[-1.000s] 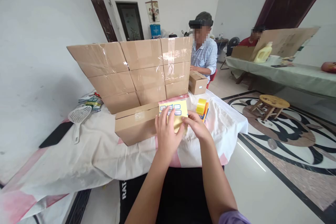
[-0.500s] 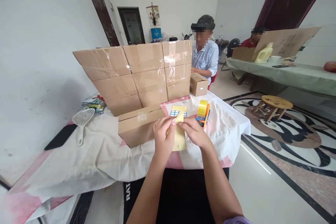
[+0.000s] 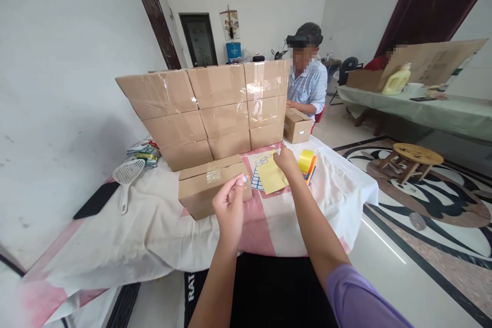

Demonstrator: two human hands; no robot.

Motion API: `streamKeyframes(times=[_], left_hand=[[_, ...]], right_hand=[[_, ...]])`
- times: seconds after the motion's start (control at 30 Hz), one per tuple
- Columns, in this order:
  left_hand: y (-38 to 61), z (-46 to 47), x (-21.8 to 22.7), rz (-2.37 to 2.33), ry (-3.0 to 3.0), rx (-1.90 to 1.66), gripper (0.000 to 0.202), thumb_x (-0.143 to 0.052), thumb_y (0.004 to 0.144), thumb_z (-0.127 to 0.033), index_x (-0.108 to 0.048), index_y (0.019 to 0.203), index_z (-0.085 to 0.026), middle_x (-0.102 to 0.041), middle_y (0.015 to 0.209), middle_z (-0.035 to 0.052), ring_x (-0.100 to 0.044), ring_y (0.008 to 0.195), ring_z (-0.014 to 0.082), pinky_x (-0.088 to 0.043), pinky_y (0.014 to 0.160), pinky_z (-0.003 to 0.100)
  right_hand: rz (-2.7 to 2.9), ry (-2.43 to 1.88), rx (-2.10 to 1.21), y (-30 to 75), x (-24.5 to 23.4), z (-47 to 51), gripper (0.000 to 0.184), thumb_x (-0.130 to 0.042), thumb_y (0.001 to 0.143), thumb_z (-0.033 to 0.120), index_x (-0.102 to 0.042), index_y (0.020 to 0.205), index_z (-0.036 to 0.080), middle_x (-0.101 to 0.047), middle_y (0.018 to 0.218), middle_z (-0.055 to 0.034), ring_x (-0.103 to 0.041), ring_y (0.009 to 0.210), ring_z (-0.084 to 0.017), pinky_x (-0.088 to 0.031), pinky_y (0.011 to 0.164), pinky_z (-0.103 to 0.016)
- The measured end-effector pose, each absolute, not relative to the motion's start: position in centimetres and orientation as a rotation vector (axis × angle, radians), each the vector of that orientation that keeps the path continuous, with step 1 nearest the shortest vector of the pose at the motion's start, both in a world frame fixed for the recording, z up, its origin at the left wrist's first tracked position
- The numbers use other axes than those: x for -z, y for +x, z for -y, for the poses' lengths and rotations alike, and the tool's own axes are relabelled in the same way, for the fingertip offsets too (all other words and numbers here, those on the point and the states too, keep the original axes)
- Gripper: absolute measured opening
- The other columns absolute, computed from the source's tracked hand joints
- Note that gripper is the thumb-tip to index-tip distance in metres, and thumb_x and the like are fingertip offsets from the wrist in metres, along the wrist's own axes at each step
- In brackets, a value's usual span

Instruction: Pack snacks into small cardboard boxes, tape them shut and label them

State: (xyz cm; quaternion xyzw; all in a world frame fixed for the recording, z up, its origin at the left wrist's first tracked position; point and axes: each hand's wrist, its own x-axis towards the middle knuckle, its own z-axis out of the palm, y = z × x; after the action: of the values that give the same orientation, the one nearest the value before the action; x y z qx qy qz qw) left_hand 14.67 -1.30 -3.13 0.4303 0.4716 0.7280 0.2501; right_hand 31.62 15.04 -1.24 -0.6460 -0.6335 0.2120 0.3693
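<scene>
Between thumb and fingers, my left hand point(image 3: 229, 200) pinches a small white sticker label point(image 3: 245, 179), close to the right end of a taped cardboard box point(image 3: 205, 192). My right hand point(image 3: 287, 160) grips the upper right edge of a yellowish label sheet point(image 3: 272, 175), over the cloth. Another sheet point(image 3: 257, 180) with blue-framed labels lies partly under it. Just right of that hand stands a tape dispenser point(image 3: 307, 163) with a yellow roll, partly hidden by my wrist.
Stacked taped boxes point(image 3: 223, 107) form a wall at the table's back. A smaller labelled box point(image 3: 298, 125) stands beside a seated person point(image 3: 309, 82). At left lie a white slotted scoop point(image 3: 128, 174) and a black flat object point(image 3: 96, 200). A wooden stool point(image 3: 415, 156) stands right.
My hands have come apart. The left has drawn back with a small label; the right has carried the yellowish sheet forward and right, over the other sheet.
</scene>
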Motion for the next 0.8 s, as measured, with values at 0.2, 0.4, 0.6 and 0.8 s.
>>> streamKeyframes(times=[0.2,0.4,0.6,0.8], left_hand=[[14.3,0.8,3.6,-1.270,1.148,-1.983,0.034,-0.073,0.088,-0.039,-0.072,0.117,-0.022,-0.077,0.095,0.0052,-0.073,0.088,0.0181,-0.058,0.080,0.028],[13.8,0.5,3.7,-1.263,1.219,-2.164,0.014,-0.076,0.086,-0.034,-0.077,0.088,-0.021,-0.068,0.106,0.0045,-0.066,0.094,0.0156,-0.053,0.076,0.024],[14.4,0.4,4.3,-1.160,1.165,-2.102,0.018,-0.079,0.082,-0.037,-0.080,0.089,-0.021,-0.059,0.096,0.0035,-0.061,0.087,0.0154,-0.052,0.073,0.025],[12.9,0.1,4.0,-1.850,1.686,-1.960,0.030,-0.070,0.090,-0.044,-0.078,0.111,-0.026,-0.067,0.124,0.0098,-0.058,0.123,0.0309,-0.045,0.107,0.051]], right_hand=[[1.846,-0.805,-1.085,28.3,1.5,-7.8,0.022,-0.064,0.090,0.036,-0.074,0.095,0.017,-0.074,0.090,-0.0053,-0.069,0.085,-0.019,-0.054,0.079,-0.030],[1.463,-0.418,-1.409,25.0,3.2,-4.2,0.030,-0.079,0.082,0.043,-0.073,0.096,0.018,-0.066,0.068,0.0017,-0.056,0.056,-0.011,-0.045,0.053,-0.023],[1.315,-0.418,-1.372,23.5,4.3,-4.4,0.037,-0.081,0.078,0.050,-0.066,0.091,0.019,-0.058,0.057,0.0052,-0.047,0.048,-0.010,-0.038,0.047,-0.023],[1.436,-0.485,-1.095,25.4,5.8,-5.9,0.027,-0.060,0.096,0.047,-0.060,0.090,0.021,-0.056,0.065,0.0038,-0.050,0.056,-0.012,-0.040,0.056,-0.025]])
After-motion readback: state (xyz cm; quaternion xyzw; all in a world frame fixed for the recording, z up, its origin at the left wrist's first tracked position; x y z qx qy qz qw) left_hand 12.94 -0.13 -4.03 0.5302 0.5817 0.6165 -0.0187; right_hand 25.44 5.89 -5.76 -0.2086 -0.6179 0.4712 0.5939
